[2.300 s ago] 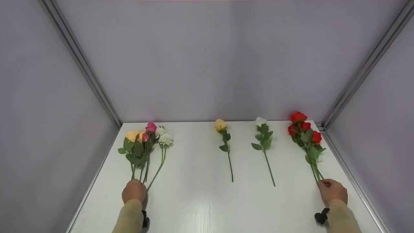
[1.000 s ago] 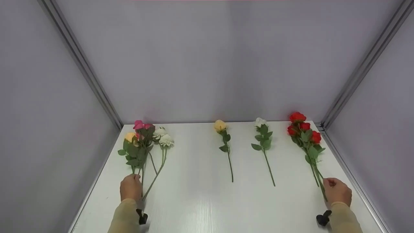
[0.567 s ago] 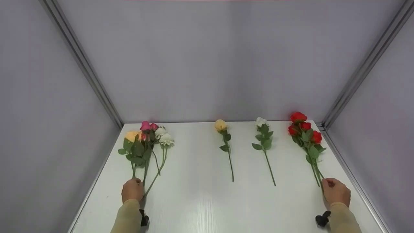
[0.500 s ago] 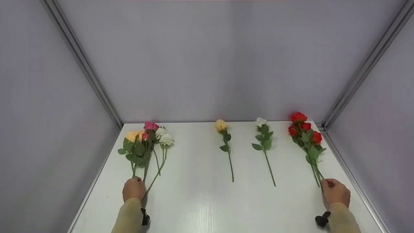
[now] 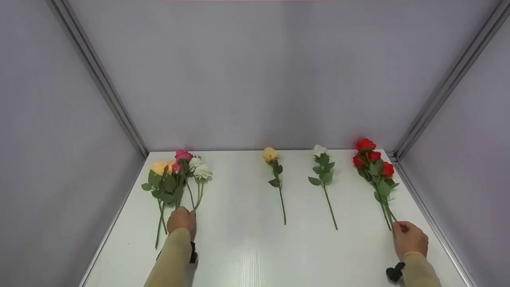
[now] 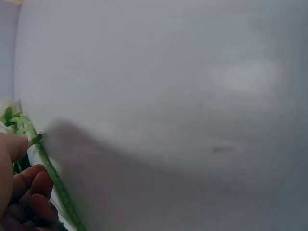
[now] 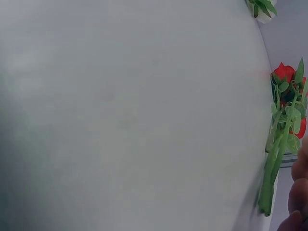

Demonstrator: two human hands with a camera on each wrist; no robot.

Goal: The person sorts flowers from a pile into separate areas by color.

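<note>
In the head view my left hand is at the lower stems of the left-hand flowers, its fingers curled. In the left wrist view a short dark stem end pokes out at the thumb tip, seemingly a pink rose stem pinched there. A green stem runs beside the fingers, under the white flowers. Yellow roses lie left of the hand with their stem ends bare. At the right, my right hand pinches the lower stem of a red rose in a bunch of several.
A single yellow rose and a single white rose lie apart on the white table between the two bunches. Grey panels stand behind and at both sides. Each wrist carries a black mount.
My left hand has left the yellow rose stems and moved right and forward towards the pink and white flowers' stems. The pink roses shifted left, then back right. The right hand has barely moved.
</note>
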